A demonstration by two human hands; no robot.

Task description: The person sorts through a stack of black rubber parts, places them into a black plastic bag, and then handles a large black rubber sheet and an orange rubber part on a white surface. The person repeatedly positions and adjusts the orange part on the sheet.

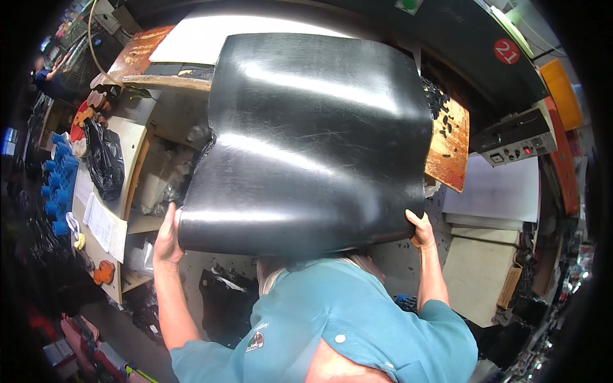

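Observation:
A large, glossy black flexible sheet (313, 147) spreads in front of me, bent in broad waves. Its near edge curls down close to my body, while the far part lies over a workbench. My left hand (168, 236) grips the near left corner, with the fingers partly hidden behind the sheet. At the near right corner my right hand (419, 228) pinches the edge, thumb on the outer side. Both forearms come up from teal sleeves.
Black scraps (440, 121) lie on a worn wooden board (450, 150) right of the sheet. Beyond is a dark machine with a control box (518, 143). A white-topped stand (495, 191) is at right. Papers (102, 220) and a black bag (104, 156) occupy the left table. Another person (48, 76) is far left.

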